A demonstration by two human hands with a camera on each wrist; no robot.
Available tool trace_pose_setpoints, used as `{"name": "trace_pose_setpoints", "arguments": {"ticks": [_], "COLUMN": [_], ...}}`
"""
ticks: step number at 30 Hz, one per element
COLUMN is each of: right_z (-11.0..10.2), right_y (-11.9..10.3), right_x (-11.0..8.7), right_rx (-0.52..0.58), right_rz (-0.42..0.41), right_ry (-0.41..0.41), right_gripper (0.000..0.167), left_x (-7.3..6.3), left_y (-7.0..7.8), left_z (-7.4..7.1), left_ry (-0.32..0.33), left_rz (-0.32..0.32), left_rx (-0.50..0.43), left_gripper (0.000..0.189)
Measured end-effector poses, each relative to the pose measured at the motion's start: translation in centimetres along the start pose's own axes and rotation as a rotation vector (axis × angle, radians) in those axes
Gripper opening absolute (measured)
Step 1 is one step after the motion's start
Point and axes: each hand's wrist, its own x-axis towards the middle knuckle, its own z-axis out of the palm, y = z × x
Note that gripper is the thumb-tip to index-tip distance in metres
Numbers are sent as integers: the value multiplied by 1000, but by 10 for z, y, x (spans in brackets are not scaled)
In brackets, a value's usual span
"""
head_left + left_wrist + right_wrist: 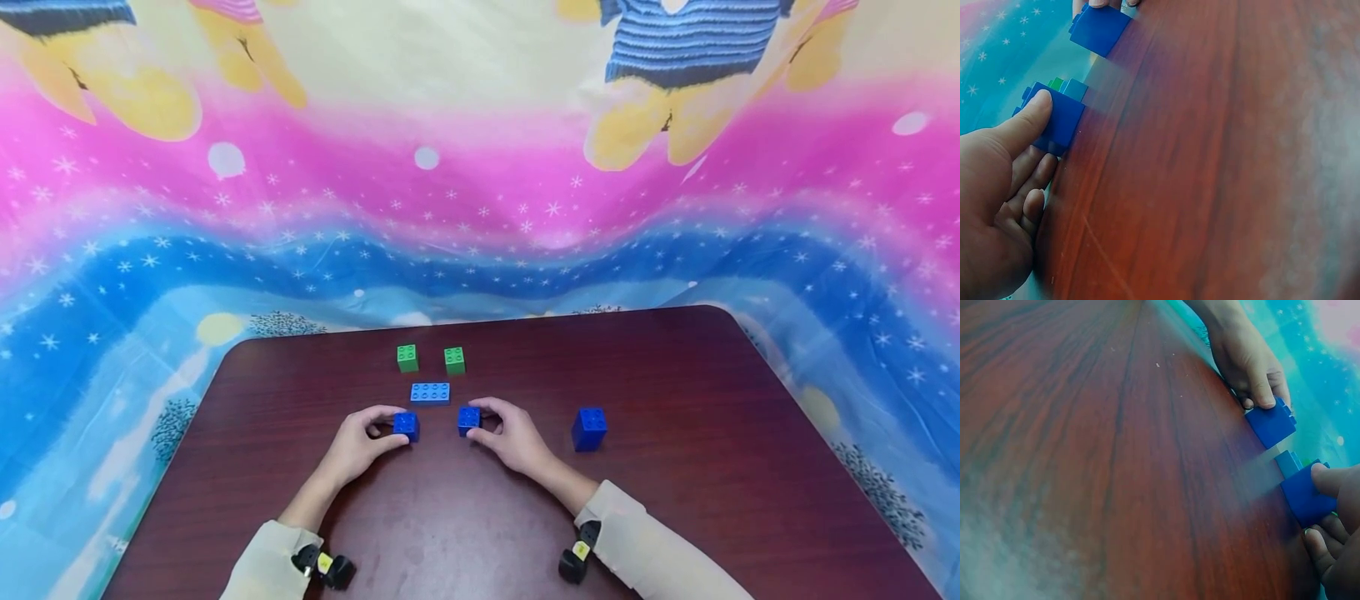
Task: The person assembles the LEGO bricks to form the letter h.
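Bricks (406,427), likely light, stiff and slick (hardly fragile), seem best held by their sides; my half-closed left hand (357,445) and right hand (517,437) each pinch one.

Two hands (362,442) are counted; from between them, two green blocks (407,359) and one light blue block (430,394) are found at twelve o'clock. Three dark blue blocks (590,430) are seen. Two wrist cameras (341,572) and one counter (675,367) are shown.
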Motion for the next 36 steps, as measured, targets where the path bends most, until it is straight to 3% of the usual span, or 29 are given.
{"name": "trace_pose_setpoints", "arguments": {"ticks": [17, 26, 36], "right_z": [2, -2, -9], "right_y": [2, 2, 2], "right_x": [-3, -7, -10], "right_rx": [-41, -26, -10], "right_rz": [-37, -13, 3], "right_ry": [17, 4, -10], "right_gripper": [42, 42, 42], "left_x": [0, 0, -2], "left_y": [3, 4, 8], "left_z": [-3, -1, 3], "left_ry": [-30, -26, -63], "left_rz": [-31, 20, 11], "left_rx": [6, 0, -34], "left_gripper": [39, 37, 34]}}
